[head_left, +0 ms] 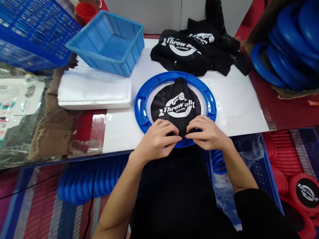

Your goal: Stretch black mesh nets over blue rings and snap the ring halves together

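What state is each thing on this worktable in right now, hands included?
Blue ring: flat on the table, partly covered.
Black mesh: spread over the ring, near edge pinched.
Left hand: gripping the mesh edge.
Right hand: gripping the mesh edge.
Blue tub: upright, looks empty.
Pile of mesh: loose, crumpled.
Red cup: upright.

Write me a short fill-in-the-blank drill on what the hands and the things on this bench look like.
1. Both hands, the left hand and the right hand, pinch the black mesh net at the ring's ____ edge.
2. The plastic ring under the net is ____ in colour.
3. The empty blue basket rests on a white ____ block.

Missing words: near; blue; foam
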Demonstrator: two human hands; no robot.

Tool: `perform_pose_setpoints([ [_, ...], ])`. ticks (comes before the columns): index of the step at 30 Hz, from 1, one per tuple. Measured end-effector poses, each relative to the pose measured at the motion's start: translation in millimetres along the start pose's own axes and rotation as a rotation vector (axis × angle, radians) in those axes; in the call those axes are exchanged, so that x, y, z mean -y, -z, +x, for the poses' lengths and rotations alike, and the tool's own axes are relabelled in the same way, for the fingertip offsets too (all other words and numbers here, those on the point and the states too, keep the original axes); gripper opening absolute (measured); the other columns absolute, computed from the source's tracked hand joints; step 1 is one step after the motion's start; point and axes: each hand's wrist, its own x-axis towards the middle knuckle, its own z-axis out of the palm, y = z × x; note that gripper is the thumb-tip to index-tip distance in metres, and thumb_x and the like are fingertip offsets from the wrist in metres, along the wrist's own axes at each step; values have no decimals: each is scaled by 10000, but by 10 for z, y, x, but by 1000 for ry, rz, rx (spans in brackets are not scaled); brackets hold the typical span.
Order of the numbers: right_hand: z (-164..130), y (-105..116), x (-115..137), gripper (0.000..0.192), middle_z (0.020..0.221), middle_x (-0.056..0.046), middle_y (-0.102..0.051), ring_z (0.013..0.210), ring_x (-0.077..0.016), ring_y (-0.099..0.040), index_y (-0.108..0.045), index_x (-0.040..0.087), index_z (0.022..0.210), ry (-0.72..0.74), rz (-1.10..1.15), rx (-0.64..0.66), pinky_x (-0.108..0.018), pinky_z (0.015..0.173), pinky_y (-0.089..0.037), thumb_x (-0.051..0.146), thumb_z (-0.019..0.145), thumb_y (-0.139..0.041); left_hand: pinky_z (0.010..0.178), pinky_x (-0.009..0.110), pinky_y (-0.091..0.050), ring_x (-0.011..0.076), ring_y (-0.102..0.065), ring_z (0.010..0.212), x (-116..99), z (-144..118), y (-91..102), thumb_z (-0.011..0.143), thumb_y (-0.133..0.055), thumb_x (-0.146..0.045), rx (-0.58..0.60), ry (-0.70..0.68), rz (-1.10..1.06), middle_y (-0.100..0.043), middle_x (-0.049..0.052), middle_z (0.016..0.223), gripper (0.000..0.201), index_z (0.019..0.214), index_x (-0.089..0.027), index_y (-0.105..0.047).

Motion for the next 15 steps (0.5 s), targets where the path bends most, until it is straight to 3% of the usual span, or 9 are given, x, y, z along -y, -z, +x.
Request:
perform_pose_setpoints([
  [5, 8, 2, 26, 241, 1004, -64, -751, 962, -219, -668, -717, 217, 881, 48, -107, 48, -435, 905, -488, 33, 933, -570, 834, 417, -498, 232, -673, 927, -25, 23, 34, 971, -628, -71, 39, 11, 4, -759, 67, 969, 202, 900, -204, -763],
  [9, -15, 13, 128, 239, 1002, -77, -763, 962, -217, -657, -717, 198, 922, 74, -270, 62, -430, 927, -498, 47, 979, -541, 961, 452, -530, 244, -704, 1026, -1, 32, 61, 992, -680, -169, 8, 58, -71, -762, 54, 1014, 112, 911, -218, -740],
  [12, -36, 2, 298, 242, 965, -88, -761, 912, -224, -646, -721, 180, 898, 111, -406, 99, -452, 950, -497, 39, 986, -545, 1144, 571, -476, 311, -667, 1241, 54, 29, 25, 990, -701, -210, -151, 307, 110, -736, 88, 1186, 65, 1045, -228, -732],
  [15, -19, 8, 523, 205, 880, -77, -735, 836, -225, -633, -726, 176, 878, 174, -442, 168, -455, 922, -505, 60, 987, -596, 1193, 683, -438, 405, -528, 1437, 152, 5, -15, 954, -722, -186, -192, 551, 238, -555, 180, 1511, 321, 1271, -216, -681],
])
